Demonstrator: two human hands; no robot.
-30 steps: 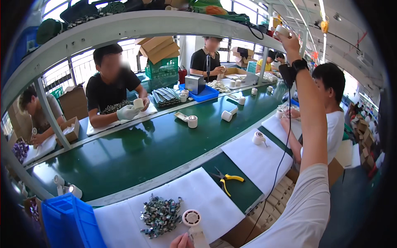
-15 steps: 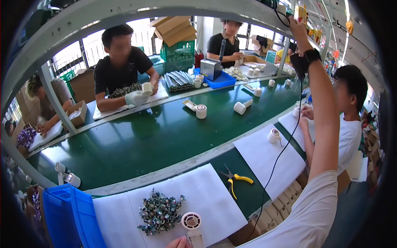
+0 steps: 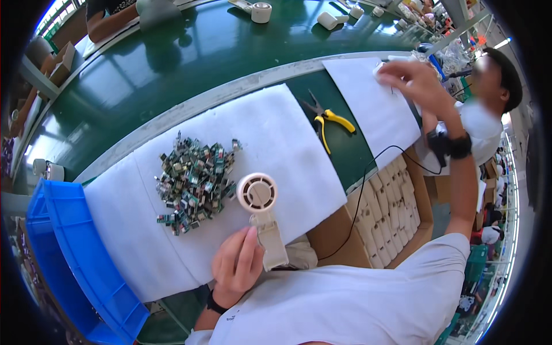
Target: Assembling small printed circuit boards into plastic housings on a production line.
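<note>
Overlapping the near edge of a white sheet (image 3: 287,149), a white handheld-fan housing (image 3: 265,221) is pinched at its handle by the left hand (image 3: 237,261). Heaped circuit boards (image 3: 195,187) are seen just left; yellow-handled pliers (image 3: 322,114) farther right. The right hand (image 3: 420,86) is blurred over a second sheet (image 3: 368,109); its grip cannot be told.

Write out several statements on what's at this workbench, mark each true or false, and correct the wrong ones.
1. The pliers have yellow handles. True.
2. The heap of small circuit boards sits inside the blue bin. False: the heap lies on a white sheet.
3. The cardboard box holds rows of off-white parts. True.
4. The left hand is nearer the pliers than the fan casing. False: the left hand is right at the white fan casing.
</note>
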